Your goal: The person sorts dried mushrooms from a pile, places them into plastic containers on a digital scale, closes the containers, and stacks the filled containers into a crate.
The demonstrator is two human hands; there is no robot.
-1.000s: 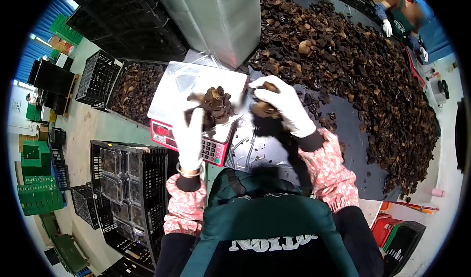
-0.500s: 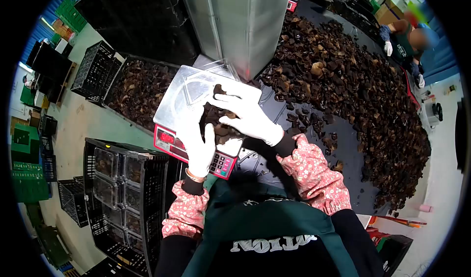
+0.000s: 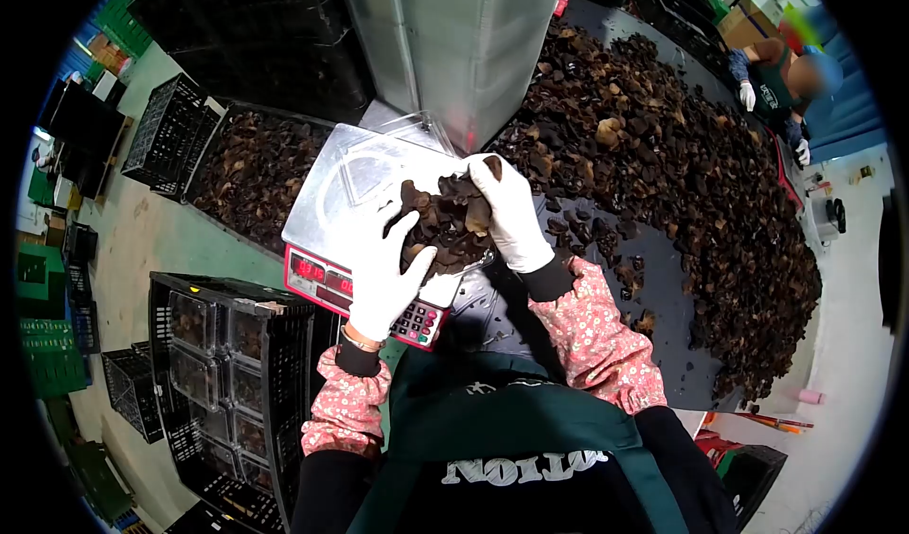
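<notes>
A heap of dark brown wood ear mushrooms (image 3: 440, 222) sits on the silver plate of a red-edged digital scale (image 3: 317, 179), whose red display is lit. What looks like a clear plastic rim shows at the heap's lower edge. At the heap's left side is my left hand (image 3: 379, 283), in a white glove, thumb and fingers apart. My right hand (image 3: 511, 217), also gloved, is at the heap's right side. Between its thumb and fingers is a wood ear piece (image 3: 492, 167). The right fingertips are partly hidden.
A large wood ear pile (image 3: 663, 155) covers the dark table at right. Behind the scale stands a tall translucent stack (image 3: 445, 42). A black crate (image 3: 303, 345) with clear boxes stands at lower left. Another person (image 3: 781, 84) in white gloves is across the table.
My right hand has moved up and right off the heap and now pinches a piece. My left fingers have spread, exposing more mushrooms. The view has shifted slightly.
</notes>
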